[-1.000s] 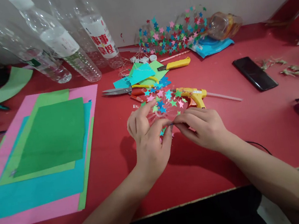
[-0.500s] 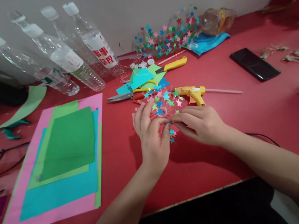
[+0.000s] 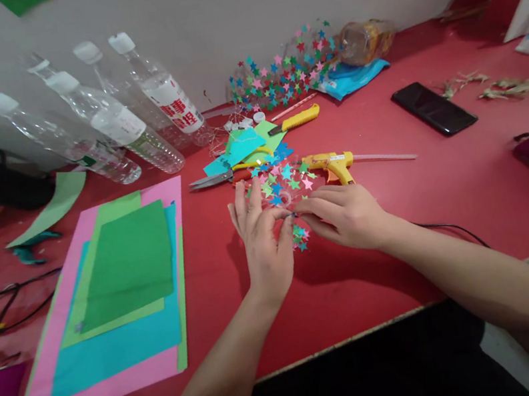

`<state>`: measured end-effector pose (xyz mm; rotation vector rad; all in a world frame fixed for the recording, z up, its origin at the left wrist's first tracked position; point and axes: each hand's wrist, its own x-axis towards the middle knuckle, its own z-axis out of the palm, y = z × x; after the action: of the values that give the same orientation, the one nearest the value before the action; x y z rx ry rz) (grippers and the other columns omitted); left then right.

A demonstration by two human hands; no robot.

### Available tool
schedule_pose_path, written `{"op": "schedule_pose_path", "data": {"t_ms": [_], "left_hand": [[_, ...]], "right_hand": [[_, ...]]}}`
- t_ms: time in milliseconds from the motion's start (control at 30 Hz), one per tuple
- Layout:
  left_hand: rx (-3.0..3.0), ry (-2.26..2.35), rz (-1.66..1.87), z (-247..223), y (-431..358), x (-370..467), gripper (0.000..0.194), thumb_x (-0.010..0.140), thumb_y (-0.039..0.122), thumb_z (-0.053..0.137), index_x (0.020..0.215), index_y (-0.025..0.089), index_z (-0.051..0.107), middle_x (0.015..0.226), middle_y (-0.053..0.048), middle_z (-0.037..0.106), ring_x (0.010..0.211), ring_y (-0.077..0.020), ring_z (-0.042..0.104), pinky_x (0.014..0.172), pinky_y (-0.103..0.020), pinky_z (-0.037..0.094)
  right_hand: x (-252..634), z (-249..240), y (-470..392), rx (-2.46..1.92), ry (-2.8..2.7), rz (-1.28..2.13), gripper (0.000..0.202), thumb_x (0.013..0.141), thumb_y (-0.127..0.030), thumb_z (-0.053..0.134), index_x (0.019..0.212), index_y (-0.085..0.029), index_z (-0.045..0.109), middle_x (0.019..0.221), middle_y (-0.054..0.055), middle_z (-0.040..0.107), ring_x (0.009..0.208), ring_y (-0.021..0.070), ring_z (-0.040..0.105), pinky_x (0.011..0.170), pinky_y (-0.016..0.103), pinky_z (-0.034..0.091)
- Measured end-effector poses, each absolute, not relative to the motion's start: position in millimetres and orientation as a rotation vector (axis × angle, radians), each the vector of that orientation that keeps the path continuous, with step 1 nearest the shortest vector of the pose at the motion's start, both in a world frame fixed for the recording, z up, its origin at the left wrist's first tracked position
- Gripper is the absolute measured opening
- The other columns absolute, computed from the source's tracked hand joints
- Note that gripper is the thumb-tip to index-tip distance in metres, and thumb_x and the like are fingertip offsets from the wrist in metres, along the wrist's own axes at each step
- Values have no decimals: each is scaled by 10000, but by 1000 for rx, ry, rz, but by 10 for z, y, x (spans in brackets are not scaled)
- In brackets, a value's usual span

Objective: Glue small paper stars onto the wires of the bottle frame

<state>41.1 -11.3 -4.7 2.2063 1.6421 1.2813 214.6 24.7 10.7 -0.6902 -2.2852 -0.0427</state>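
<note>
My left hand (image 3: 269,251) and my right hand (image 3: 349,216) meet fingertip to fingertip above the red table. Each pinches at a tiny dark piece (image 3: 294,214) between them, too small to make out. The other left fingers are raised and spread; the right ones are curled. Just below the fingertips lie small paper stars (image 3: 300,238) in several colours. Beyond them more stars (image 3: 285,173) seem to sit on something clear, partly hidden by my hands. A yellow glue gun (image 3: 339,162) with a clear glue stick lies behind my right hand.
Scissors (image 3: 213,180), paper scraps (image 3: 245,144) and a yellow cutter (image 3: 302,117) lie beyond my hands. Clear bottles (image 3: 118,128) stand at the back left, a star-covered clear item (image 3: 282,77) at the back. Coloured sheets (image 3: 124,269) lie left, a phone (image 3: 433,107) right.
The view has shifted slightly, so most things on the table appear a little further left. My hands keep the same pinch over the stars.
</note>
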Motion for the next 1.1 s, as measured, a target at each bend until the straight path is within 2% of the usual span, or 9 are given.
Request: {"op": "schedule_pose_path", "data": {"t_ms": [167,567,800,1000,1100], "left_hand": [[2191,1677,1313,-47,-107,416,72,896,249,598,835,214,614,1592,-30,309,1508,-280,151,1186,-648,118],[2076,1705,1271,-29,-122,425,105,903,286,575,862,218,644,1577,-51,337,1491,-292,206,1184,-634,129],[1964,1648,1317,-72,-99,399,155,903,322,581,808,208,626,1562,-57,364,1476,-291,241,1164,-600,240],[1963,1663,1328,-96,-87,418,182,911,341,567,796,206,608,1569,-54,346,1470,-292,244,1162,-578,264],[1988,1680,1299,-77,-89,419,187,920,341,553,800,207,607,1547,-58,382,1455,-278,271,1165,-566,261]], "right_hand": [[2137,125,235,-665,-2262,-51,158,951,-183,491,973,-126,637,796,50,718,706,140,656,637,251,487],[2158,117,226,-728,-2296,-14,152,929,-168,526,1018,-124,642,789,51,703,674,140,632,610,251,470],[2148,98,232,-725,-2302,-10,140,925,-159,526,1002,-124,637,787,53,708,681,140,643,621,248,486],[2163,92,222,-724,-2319,-1,137,925,-166,523,1016,-156,625,821,44,724,710,138,665,652,249,500],[2168,93,224,-709,-2312,9,131,911,-146,543,1016,-152,621,831,49,726,711,138,668,658,250,502]]}}
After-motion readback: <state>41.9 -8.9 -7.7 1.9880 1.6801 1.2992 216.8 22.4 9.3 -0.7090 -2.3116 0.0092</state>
